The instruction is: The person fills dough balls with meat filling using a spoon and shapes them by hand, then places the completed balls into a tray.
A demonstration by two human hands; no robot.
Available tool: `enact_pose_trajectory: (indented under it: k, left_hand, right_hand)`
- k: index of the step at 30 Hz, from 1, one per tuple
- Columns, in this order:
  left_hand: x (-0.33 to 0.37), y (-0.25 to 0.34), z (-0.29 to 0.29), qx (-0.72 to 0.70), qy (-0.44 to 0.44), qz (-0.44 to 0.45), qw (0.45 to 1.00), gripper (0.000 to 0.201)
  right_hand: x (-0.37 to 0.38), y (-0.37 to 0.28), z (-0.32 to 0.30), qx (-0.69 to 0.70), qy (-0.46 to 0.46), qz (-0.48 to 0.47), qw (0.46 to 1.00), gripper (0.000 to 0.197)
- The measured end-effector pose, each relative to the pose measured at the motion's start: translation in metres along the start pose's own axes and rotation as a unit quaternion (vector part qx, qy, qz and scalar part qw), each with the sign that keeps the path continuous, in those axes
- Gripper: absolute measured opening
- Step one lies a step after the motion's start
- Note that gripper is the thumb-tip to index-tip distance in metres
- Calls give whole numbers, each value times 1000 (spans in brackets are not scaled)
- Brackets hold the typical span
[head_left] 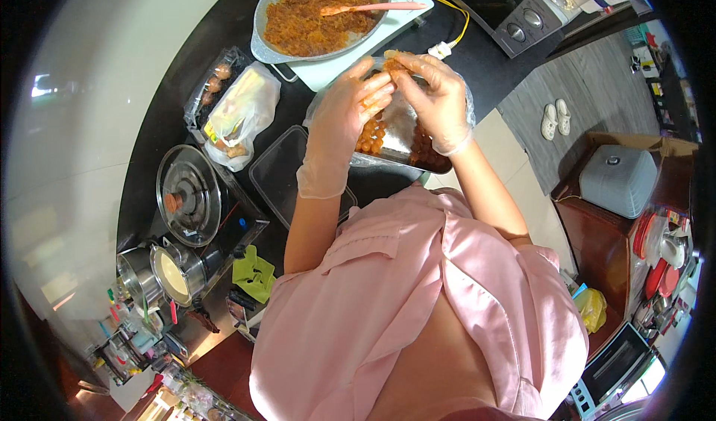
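Observation:
Both my hands wear clear plastic gloves and are raised over a metal tray (403, 126). Between the thumb and fingers of my right hand (438, 96) is a small lump of sticky orange-brown shredded filling (395, 64). My left hand (347, 104) is just beside it, its fingers loosely stretched toward the lump and smeared with orange bits. Rows of small orange-brown balls (371, 136) lie in the tray, partly hidden by my hands. Beyond them a grey pan (261, 44) holds a mass of the same shredded filling (306, 22), with a pink spatula (373, 7) resting in it.
The pan stands on a white cooktop (406, 22). To the left are a bag of food (242, 111), a clear plastic lid (276, 175), a glass pot lid (189, 193) and a pot with pale contents (175, 275). A microwave (514, 26) stands at the far right.

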State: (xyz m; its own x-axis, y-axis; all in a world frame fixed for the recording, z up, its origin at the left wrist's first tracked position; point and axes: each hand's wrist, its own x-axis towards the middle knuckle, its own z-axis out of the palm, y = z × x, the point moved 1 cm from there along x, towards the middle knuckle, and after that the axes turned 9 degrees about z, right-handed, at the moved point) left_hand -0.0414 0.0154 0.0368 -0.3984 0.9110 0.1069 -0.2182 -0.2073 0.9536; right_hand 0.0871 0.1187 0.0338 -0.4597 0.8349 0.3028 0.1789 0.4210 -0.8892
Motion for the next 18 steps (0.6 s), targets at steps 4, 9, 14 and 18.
enact_pose_trajectory:
  k: [4,9,14,18]
  left_hand:
    - [-5,-34,-15,112,-69,75,988,46]
    - [-14,-32,10,-300,-20,-44,953,46]
    - [-19,-40,3,-162,-35,23,986,44]
    - [-17,-36,4,-267,2,-56,962,43]
  right_hand:
    - [-15,-3,-4,-11,-7,-96,995,27]
    - [-33,0,1,-90,16,-121,988,29]
    - [-39,4,10,-23,6,-48,999,30]
    - [-38,10,14,31,30,21,999,30]
